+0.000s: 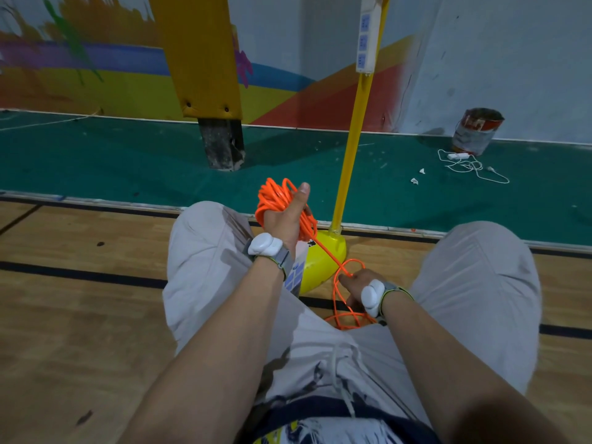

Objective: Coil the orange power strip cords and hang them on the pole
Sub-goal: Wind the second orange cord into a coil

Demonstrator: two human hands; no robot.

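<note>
Partly coiled orange cord (278,200) beside upright yellow pole (352,149); white power strip (368,36) seemingly hangs on it.

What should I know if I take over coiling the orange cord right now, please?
Left hand holds the orange cord coil in front of the yellow pole.
Right hand pinches the cord running down from it.
Done: one white power strip hangs on the pole; several turns wound.
Left: wind in the loose loops on the floor, then hang the coil.

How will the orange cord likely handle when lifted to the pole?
Probably floppy: the orange cord droops in loose loops below the right hand. Its coil round the left hand looks uneven, so it may spring apart if released.
</note>
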